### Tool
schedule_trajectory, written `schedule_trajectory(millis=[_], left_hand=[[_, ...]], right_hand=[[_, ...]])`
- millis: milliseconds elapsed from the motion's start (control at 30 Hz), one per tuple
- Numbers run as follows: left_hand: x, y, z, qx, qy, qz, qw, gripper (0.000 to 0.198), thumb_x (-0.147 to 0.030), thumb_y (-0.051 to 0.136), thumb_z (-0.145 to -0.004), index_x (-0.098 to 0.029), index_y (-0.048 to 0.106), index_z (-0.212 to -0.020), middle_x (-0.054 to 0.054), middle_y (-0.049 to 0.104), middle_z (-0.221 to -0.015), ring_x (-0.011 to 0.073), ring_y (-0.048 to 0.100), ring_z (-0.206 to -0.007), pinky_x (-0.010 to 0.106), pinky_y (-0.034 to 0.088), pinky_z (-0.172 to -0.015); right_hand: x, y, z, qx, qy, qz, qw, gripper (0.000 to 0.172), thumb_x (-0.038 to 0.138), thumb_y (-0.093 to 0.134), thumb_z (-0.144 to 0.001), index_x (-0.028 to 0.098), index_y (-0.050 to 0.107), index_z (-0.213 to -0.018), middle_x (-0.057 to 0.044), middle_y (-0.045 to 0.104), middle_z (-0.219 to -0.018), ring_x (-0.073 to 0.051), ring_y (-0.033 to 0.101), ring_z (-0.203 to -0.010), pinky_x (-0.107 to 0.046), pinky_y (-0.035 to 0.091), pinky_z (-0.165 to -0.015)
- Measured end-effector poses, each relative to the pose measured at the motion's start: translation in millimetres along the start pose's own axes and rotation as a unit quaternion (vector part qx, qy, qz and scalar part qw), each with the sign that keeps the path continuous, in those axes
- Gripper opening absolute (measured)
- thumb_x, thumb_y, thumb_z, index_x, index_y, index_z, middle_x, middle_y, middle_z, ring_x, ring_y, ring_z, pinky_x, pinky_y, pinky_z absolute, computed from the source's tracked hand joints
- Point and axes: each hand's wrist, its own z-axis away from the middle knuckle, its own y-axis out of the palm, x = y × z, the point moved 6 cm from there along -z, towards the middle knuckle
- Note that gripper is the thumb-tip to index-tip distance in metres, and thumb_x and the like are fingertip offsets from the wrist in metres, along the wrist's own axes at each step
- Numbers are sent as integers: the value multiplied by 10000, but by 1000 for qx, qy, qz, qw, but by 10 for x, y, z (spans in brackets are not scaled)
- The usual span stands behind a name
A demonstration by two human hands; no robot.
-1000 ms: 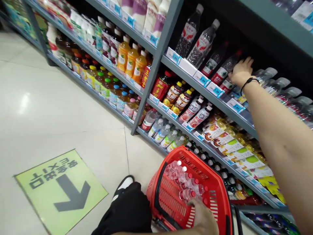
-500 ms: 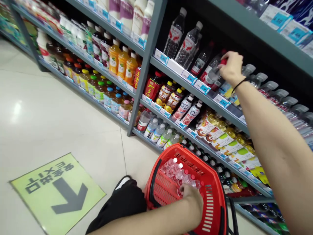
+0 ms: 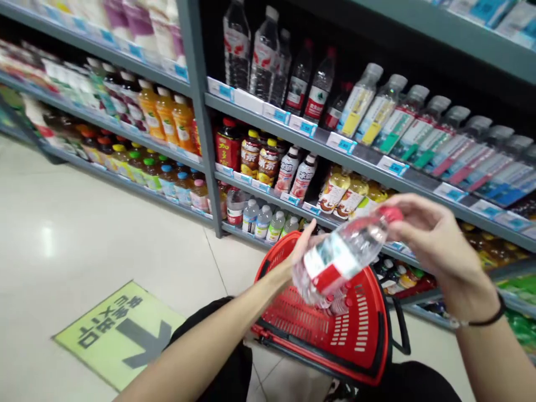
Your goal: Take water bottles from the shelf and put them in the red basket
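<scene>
Clear bottle (image 3: pixel 330 265) hung tilted above red basket (image 3: pixel 288 321); right hand's (image 3: pixel 439 245) fingers clamped cap (image 3: pixel 390 214), left hand's (image 3: pixel 302 245) couldn't tell. Likely weighty, slick, soft-walled; cap seemed surest hold.

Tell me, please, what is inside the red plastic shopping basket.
Clear red-capped plastic bottles show inside; the held red-labelled plastic bottle and left hand hide whatever is behind them.

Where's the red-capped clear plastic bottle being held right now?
In the head view, right of centre, the tilted bottle is over the red plastic basket, its cap in the right hand, its base by the left hand.
</scene>
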Motion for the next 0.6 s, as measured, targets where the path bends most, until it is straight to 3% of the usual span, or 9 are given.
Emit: schedule_trajectory(millis=[67, 133, 167, 233, 300, 367, 433, 500, 600], left_hand=[[60, 225, 27, 118, -50, 63, 990, 987, -740, -6, -984, -58, 684, -1162, 203, 757, -980, 263, 746, -859, 361, 566, -758], [132, 471, 105, 214, -100, 126, 963, 857, -867, 437, -849, -97, 682, -1135, 169, 756, -956, 259, 733, -817, 368, 556, -774], [170, 558, 124, 229, -109, 134, 958, 760, -780, 677, -755, -109, 677, -1111, 146, 753, -948, 239, 720, -791, 361, 550, -783], [256, 652, 87, 197, -88, 98, 971, 600, -493, 905, -638, -117, 672, -1044, 95, 742, -936, 180, 686, -770, 324, 535, -798], [356, 687, 2, 134, -60, 62, 987, 500, -383, 919, -654, -111, 671, -991, 68, 724, -924, 145, 661, -784, 291, 524, -798], [475, 706, -81, 80, -59, 59, 993, 491, -399, 907, -684, -103, 671, -997, 68, 720, -930, 144, 663, -796, 284, 529, -784], [575, 711, -142, 37, -72, 87, 993, 558, -458, 906, -688, -96, 668, -1041, 87, 730, -955, 169, 692, -812, 303, 550, -788], [613, 723, -182, 15, -71, 111, 991, 651, -512, 910, -681, -98, 655, -1114, 111, 749, -995, 201, 727, -825, 333, 573, -814], [579, 718, -219, -20, -40, 113, 993, 757, -577, 900, -688, -115, 607, -1212, 134, 760, -1068, 236, 753, -882, 361, 586, -869]], right_hand=[[-270, 40, 345, 38, 50, 0, 998, 261, 327, 911, -759, 339, 813, -1000, -56, 766, -1017, -230, 732, -888, -376, 659, -790], [-515, 24, 555, 76, 81, -37, 993, 224, 340, 889, -793, 320, 813, -1002, -62, 768, -1063, -236, 733, -979, -389, 636, -893], [-644, -1, 622, 97, 92, -62, 989, 260, 334, 878, -808, 316, 808, -1058, -62, 762, -1116, -236, 727, -1036, -387, 620, -933], [-932, -69, 714, 139, 106, -136, 975, 498, 328, 888, -800, 327, 740, -1275, -69, 720, -1277, -248, 684, -1190, -401, 585, -1006], [-1286, -170, 779, 127, 116, -240, 955, 689, 434, 891, -783, 319, 638, -1413, -90, 668, -1373, -274, 629, -1281, -450, 554, -1051], [-1745, -298, 855, 3, 145, -318, 937, 537, 601, 798, -826, 256, 700, -1226, -94, 714, -1215, -257, 672, -1133, -444, 558, -1017], [-2218, -307, 1020, -137, 227, -312, 913, 406, 612, 733, -861, 212, 666, -836, -53, 691, -853, -202, 663, -816, -363, 581, -869], [-2502, -90, 1197, -166, 316, -305, 883, 410, 551, 687, -889, 212, 572, -689, -36, 623, -701, -180, 608, -676, -315, 564, -751], [-2504, 402, 1366, -92, 384, -384, 835, 334, 507, 546, -955, 213, 638, -825, -62, 701, -795, -202, 660, -734, -308, 567, -702]])
